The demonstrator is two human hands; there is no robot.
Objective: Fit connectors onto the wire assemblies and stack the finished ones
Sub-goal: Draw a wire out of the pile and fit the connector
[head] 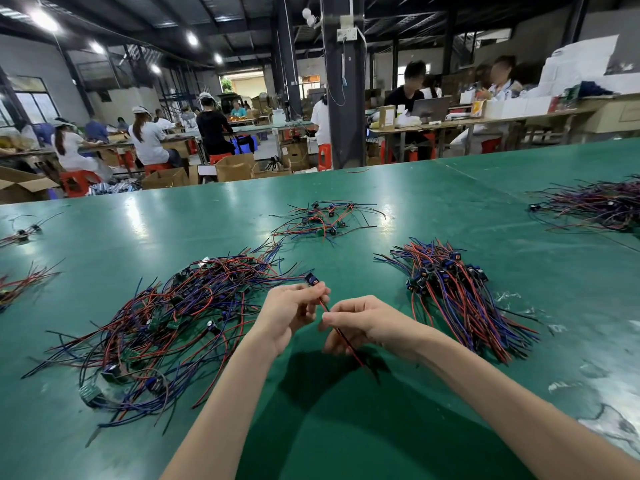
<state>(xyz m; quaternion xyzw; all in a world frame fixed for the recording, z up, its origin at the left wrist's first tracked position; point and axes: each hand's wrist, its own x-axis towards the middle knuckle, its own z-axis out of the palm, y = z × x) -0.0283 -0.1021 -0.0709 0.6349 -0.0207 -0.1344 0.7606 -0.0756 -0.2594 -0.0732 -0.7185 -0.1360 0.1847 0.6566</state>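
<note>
holding one wire assembly over the near middle of the green table. pinching its upper end with the left hand, fingers curled, just below the small blue-and-black connector. pinching it lower down with the right hand, thumb and fingers closed on the red and black leads, with the tails pointing toward the near edge. cannot tell whether the connector is fully seated; too small to judge. probably mid-fitting or checking, with stacking not yet done.

keeping the finished stack right of the hands, and the loose tangle of unfinished assemblies toward the left edge.

possible trouble from here, as a judgement only:
- leaving the connector half-seated by pushing it on askew.
- pulling a lead out of it by tugging too hard with the right hand.
- snagging the tails on the tangle near the left wrist and dragging unfinished pieces along.
- laying it crooked on the stack, reversing its ends or fanning the bundle apart.
</note>
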